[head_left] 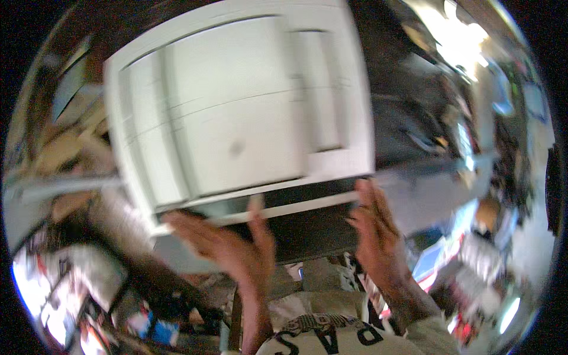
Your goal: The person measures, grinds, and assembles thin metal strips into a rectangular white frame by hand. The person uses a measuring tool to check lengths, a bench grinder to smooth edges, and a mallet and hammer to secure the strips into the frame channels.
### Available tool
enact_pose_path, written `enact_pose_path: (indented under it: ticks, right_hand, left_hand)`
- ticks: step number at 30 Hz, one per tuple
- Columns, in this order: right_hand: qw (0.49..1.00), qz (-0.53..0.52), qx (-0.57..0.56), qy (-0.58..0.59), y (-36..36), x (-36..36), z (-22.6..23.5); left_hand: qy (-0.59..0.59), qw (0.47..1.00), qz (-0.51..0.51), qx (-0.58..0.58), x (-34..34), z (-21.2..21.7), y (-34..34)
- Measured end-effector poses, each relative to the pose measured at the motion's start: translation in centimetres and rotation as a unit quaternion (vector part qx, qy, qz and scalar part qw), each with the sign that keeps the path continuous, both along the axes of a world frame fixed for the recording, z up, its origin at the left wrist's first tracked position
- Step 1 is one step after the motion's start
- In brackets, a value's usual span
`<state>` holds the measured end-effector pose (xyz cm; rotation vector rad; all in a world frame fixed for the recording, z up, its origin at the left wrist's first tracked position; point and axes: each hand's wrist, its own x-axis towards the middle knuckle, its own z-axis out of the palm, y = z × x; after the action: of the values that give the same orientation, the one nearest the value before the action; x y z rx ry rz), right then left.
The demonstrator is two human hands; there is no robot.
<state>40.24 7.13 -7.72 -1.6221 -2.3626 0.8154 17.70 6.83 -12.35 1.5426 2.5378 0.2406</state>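
Observation:
A large white panel-like piece [236, 106] with long recessed sections and a thin line across it fills the upper middle of the head view. A narrow white strip [296, 207] runs along its near side, with a dark gap between. My left hand [231, 242] is at the near left corner, fingers stretched out against the strip and thumb spread apart, its tip over the strip. At the near right corner, my right hand [376, 228] has its fingers extended up to the panel's edge. Neither hand visibly wraps round the piece. Motion blur softens the fingertips.
A grey surface [423, 189] extends to the right beneath the panel, and a grey bar-like edge [65, 186] shows at the left. Blurred clutter lies along both sides. A bright light [458, 35] glares at the upper right.

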Motion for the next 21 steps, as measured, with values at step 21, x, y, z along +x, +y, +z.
enact_pose_path:
  ticks: [21]
  right_hand:
    - [0.97, 0.028, -0.066, -0.232, 1.5, -0.4, 4.2]
  left_hand:
    - [-0.295, 0.916, -0.262, 0.064, -4.3, 4.7, -0.4]
